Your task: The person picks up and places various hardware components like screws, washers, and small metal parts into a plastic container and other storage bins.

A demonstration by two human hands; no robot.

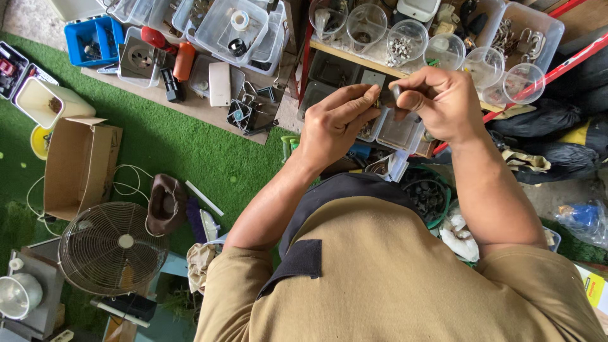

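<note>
Two hands, left (332,126) and right (440,101), together pinch one small dark part (387,95).

View: one head-worn camera, no second view to share with.
Facing: straight down over the person's chest and forearms.
Nearness: close; left hand (332,123) and right hand (437,101) sit just above centre.
Upper edge, 12 o'clock: shelf (354,56) of clear tubs.
Left, 8 o'clock: fan (114,248) on green turf (183,149).
</note>
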